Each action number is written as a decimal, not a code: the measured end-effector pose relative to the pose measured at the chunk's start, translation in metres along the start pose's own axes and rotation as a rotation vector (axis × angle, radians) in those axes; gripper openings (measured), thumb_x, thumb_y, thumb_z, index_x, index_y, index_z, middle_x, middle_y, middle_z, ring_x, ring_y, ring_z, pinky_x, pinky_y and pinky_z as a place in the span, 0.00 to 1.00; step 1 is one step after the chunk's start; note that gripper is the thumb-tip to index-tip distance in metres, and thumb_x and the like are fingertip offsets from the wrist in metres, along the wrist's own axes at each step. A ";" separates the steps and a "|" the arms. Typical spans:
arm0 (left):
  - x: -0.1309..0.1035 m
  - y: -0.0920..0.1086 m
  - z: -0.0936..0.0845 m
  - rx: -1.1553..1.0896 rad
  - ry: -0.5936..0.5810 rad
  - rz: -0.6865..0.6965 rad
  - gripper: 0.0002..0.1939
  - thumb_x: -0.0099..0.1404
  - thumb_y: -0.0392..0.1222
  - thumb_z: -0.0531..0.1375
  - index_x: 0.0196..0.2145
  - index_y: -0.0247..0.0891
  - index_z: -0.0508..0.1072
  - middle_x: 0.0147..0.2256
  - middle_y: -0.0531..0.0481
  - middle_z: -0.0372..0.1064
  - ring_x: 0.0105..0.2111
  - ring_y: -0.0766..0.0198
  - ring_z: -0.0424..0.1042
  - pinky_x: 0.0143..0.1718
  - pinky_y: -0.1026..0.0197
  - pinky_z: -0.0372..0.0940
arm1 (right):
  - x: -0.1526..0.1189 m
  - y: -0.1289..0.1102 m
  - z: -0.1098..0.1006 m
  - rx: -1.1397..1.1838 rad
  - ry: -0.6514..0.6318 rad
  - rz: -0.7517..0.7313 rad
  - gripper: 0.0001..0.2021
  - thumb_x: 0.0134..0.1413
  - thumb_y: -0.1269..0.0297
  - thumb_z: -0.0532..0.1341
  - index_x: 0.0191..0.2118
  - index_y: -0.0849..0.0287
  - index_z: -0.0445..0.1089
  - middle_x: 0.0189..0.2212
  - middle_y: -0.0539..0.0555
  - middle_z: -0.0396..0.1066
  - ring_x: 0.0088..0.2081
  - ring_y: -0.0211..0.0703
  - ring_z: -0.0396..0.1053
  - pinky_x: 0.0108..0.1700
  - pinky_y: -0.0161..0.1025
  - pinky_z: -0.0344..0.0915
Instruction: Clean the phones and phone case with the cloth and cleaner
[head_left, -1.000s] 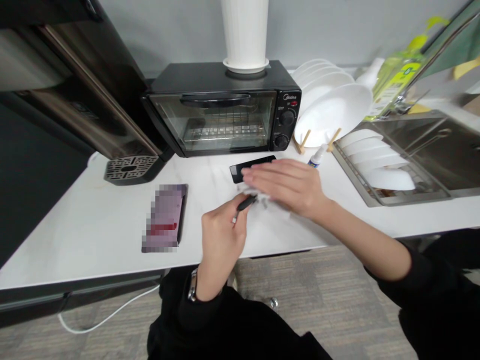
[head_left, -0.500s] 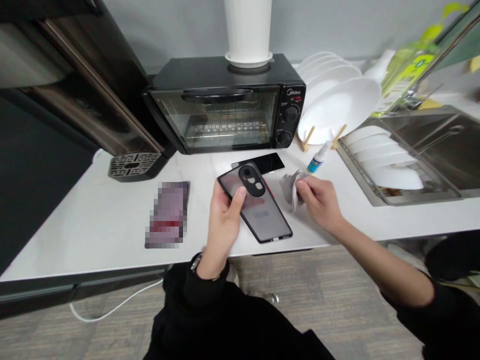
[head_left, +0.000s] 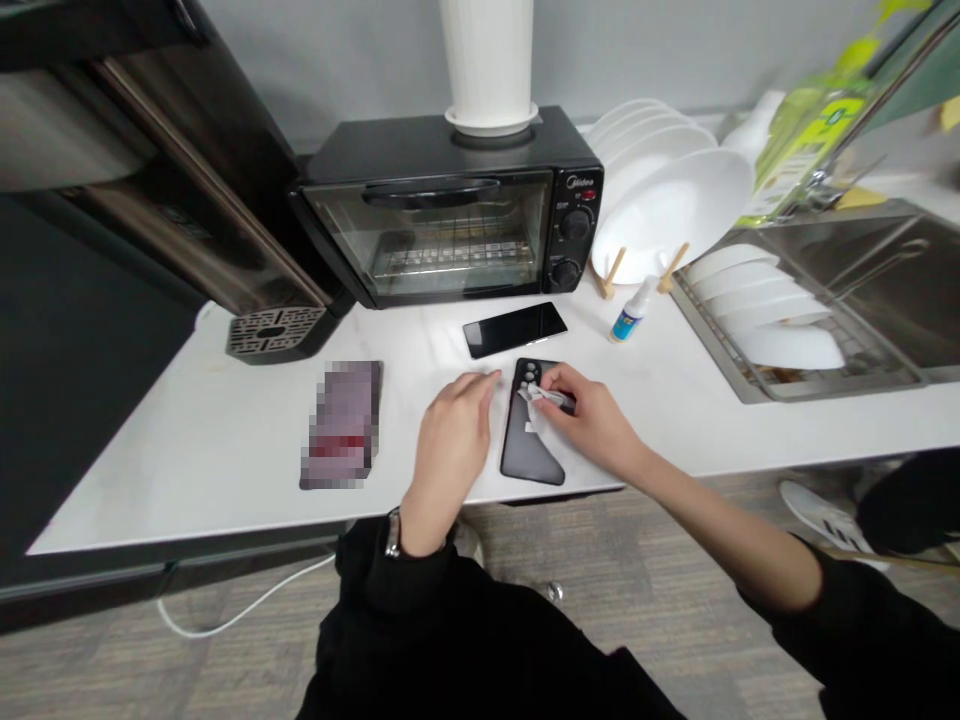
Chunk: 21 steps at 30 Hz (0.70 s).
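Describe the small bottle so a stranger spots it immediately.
Find the black toaster oven on the counter. Right of it stand white plates; the small bottle is in front. Its blue label sets it apart from the big green pump bottle behind.

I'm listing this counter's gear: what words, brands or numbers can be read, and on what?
"Midea": on the toaster oven, above its dials.
Too small or blurred to read: the dial markings, the labels on the small spray bottle and green pump bottle, the mark on the dark machine.

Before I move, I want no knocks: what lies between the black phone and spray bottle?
Bare counter lies between the black phone and spray bottle, as the head view shows.
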<state>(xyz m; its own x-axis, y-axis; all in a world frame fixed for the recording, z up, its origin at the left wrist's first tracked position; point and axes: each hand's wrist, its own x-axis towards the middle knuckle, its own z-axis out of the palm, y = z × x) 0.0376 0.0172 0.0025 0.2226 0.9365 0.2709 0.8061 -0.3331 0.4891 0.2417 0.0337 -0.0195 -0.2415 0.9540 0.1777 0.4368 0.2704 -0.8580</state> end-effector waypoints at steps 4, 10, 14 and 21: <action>-0.034 0.025 0.007 0.080 -0.029 -0.045 0.41 0.70 0.62 0.60 0.69 0.32 0.58 0.61 0.33 0.67 0.60 0.42 0.67 0.61 0.39 0.66 | 0.006 -0.003 -0.009 -0.059 0.092 -0.039 0.04 0.61 0.68 0.58 0.40 0.53 0.61 0.27 0.44 0.63 0.27 0.38 0.61 0.32 0.36 0.56; -0.053 0.030 0.027 0.106 -0.001 -0.052 0.51 0.64 0.49 0.68 0.73 0.30 0.46 0.62 0.33 0.64 0.62 0.40 0.62 0.67 0.35 0.58 | 0.019 0.006 -0.020 -0.316 0.023 -0.274 0.09 0.64 0.70 0.58 0.46 0.55 0.73 0.46 0.56 0.74 0.45 0.47 0.73 0.48 0.44 0.69; -0.045 0.008 0.020 -0.006 -0.002 0.007 0.53 0.63 0.40 0.66 0.75 0.34 0.38 0.64 0.34 0.63 0.62 0.44 0.62 0.64 0.40 0.64 | 0.008 0.025 -0.020 -0.562 -0.164 -0.465 0.22 0.73 0.60 0.54 0.67 0.58 0.64 0.64 0.60 0.69 0.68 0.57 0.61 0.69 0.61 0.59; -0.048 0.003 0.022 -0.091 -0.008 -0.023 0.58 0.62 0.37 0.65 0.75 0.40 0.30 0.66 0.36 0.62 0.62 0.45 0.63 0.64 0.40 0.65 | -0.005 0.006 0.009 -0.667 -0.288 -0.517 0.31 0.75 0.56 0.50 0.75 0.63 0.47 0.74 0.62 0.52 0.76 0.58 0.44 0.73 0.68 0.52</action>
<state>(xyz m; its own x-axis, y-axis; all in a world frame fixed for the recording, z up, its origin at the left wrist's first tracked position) 0.0416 -0.0269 -0.0272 0.2092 0.9448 0.2521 0.7577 -0.3196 0.5689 0.2378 0.0294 -0.0297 -0.7175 0.6465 0.2593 0.6046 0.7629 -0.2290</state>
